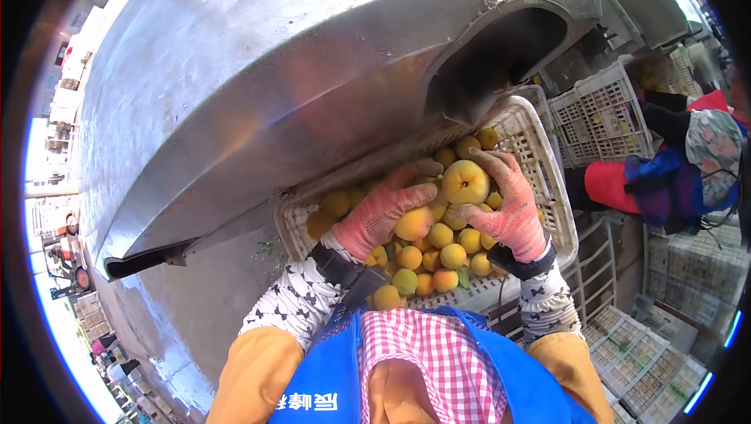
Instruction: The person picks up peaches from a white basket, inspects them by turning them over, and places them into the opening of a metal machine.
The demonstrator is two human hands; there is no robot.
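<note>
Large yellow peach (465,181), faint pink blush, sits on top of the fruit pile in the white plastic crate (540,158). Right hand (508,209) in a pink glove cups it from the right, fingers curled. Left hand (381,211), also gloved, lies half-open against smaller peaches beside it. Steel chute (313,72) hides the crate's far edge. Co-worker (688,166) at right is partly cut off.

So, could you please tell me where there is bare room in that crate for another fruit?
Bare mesh shows in the white crate at its far right corner, and some at the left end beside the left hand. The middle is crowded with yellow fruit under both hands.
</note>
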